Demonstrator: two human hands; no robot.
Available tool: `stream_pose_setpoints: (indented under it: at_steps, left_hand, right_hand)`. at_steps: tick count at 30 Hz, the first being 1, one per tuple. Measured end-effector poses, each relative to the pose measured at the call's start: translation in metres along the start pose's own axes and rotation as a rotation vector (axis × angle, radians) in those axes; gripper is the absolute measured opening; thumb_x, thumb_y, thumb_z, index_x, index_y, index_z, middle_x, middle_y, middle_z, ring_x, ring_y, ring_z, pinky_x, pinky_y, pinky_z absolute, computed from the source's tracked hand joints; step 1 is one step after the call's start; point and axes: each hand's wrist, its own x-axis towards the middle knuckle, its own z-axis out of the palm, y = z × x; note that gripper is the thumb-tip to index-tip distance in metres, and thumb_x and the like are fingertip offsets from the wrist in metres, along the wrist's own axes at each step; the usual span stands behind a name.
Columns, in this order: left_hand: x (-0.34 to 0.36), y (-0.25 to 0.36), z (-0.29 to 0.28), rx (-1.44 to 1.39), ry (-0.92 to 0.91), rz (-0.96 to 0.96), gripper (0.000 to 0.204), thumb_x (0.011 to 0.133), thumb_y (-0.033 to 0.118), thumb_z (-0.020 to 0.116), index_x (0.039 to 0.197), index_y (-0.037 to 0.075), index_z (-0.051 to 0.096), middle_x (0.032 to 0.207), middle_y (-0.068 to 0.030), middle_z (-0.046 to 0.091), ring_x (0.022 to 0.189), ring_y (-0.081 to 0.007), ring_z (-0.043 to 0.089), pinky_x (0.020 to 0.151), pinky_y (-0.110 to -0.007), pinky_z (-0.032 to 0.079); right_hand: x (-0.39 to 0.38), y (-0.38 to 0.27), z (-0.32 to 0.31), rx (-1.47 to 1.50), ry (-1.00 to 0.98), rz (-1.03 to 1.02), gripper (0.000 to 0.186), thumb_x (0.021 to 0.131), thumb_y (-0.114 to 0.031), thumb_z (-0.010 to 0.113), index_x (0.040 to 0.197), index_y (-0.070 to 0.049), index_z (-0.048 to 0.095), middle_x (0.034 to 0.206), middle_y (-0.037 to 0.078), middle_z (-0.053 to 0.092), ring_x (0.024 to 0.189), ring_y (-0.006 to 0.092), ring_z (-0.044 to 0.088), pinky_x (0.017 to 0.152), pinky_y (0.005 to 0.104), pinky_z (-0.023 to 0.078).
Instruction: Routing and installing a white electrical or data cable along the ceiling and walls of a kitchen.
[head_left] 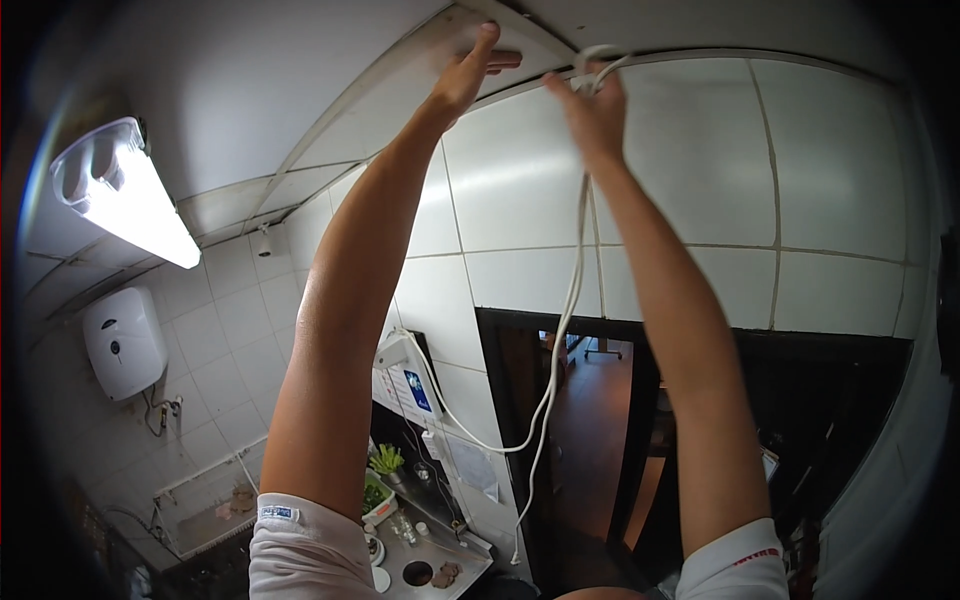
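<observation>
Both my arms reach up to where the ceiling meets the white tiled wall (685, 150). My left hand (466, 80) has its fingers stretched out and the thumb raised. It is next to a pale ceiling panel (385, 100); I cannot tell if it touches the panel. Slightly blurred, my right hand (598, 125) is closed around a white cable (572, 290), with a loop of it at the fingers. From that hand the cable hangs down in front of the wall. One strand curves left toward a white wall-mounted box (393, 350), and another ends low with a loose tip.
A lit tube lamp (135, 190) is on the ceiling at left, above a white wall unit (125, 340) and a sink (210, 500). Below are a metal counter (455, 560) and a green plant (387, 460). A dark-framed doorway (590, 430) opens under the wall.
</observation>
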Motion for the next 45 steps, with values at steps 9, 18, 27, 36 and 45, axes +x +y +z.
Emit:
stream_pose_setpoints:
  at_steps: [9, 18, 27, 36, 45]
  left_hand:
    - [-0.01, 0.009, 0.073, -0.426, 0.494, 0.319, 0.033, 0.083, 0.009, 0.06, 0.112, -0.008, 0.062, 0.109, -0.0157, 0.066, 0.101, -0.0218, 0.062, 0.093, -0.031, 0.045]
    - [-0.001, 0.02, 0.083, -0.631, 0.494, 0.196, 0.031, 0.087, 0.015, 0.062, 0.109, -0.006, 0.059, 0.105, -0.015, 0.065, 0.106, -0.023, 0.059, 0.095, -0.032, 0.043]
    - [0.007, 0.018, 0.081, -0.677, 0.357, 0.3, 0.057, 0.102, 0.038, 0.026, 0.11, -0.009, 0.057, 0.107, -0.0183, 0.063, 0.11, -0.0269, 0.056, 0.102, -0.038, 0.037]
    - [0.0, 0.02, 0.098, -0.955, 0.406, 0.279, 0.046, 0.102, 0.032, 0.033, 0.118, -0.005, 0.054, 0.118, -0.0154, 0.058, 0.118, -0.0257, 0.051, 0.104, -0.036, 0.033]
    - [0.018, 0.017, 0.1, -0.766, 0.441, 0.177, 0.043, 0.099, 0.029, 0.037, 0.124, 0.0, 0.054, 0.12, -0.0209, 0.057, 0.114, -0.0288, 0.052, 0.1, -0.038, 0.037]
  right_hand:
    - [0.062, -0.004, -0.02, -0.386, -0.274, -0.382, 0.023, 0.084, -0.01, 0.056, 0.102, -0.014, 0.069, 0.11, 0.007, 0.058, 0.098, 0.0272, 0.059, 0.084, 0.0361, 0.048]
    - [0.068, -0.013, -0.019, -0.419, -0.365, -0.327, 0.024, 0.089, -0.008, 0.051, 0.107, -0.011, 0.067, 0.103, 0.008, 0.066, 0.095, 0.0255, 0.062, 0.083, 0.0358, 0.048]
    - [0.101, -0.004, -0.03, -0.225, -0.587, -0.211, 0.025, 0.091, -0.01, 0.05, 0.111, -0.008, 0.065, 0.103, 0.008, 0.068, 0.096, 0.0203, 0.063, 0.084, 0.0331, 0.047]
    - [0.084, -0.023, -0.038, -0.212, -0.627, -0.023, 0.033, 0.094, -0.012, 0.048, 0.124, -0.003, 0.059, 0.119, 0.007, 0.063, 0.118, 0.0158, 0.051, 0.102, 0.0289, 0.034]
    - [0.098, -0.031, -0.044, -0.378, -0.66, -0.002, 0.042, 0.093, -0.011, 0.049, 0.134, -0.003, 0.047, 0.132, 0.012, 0.052, 0.126, 0.0214, 0.043, 0.107, 0.0314, 0.028]
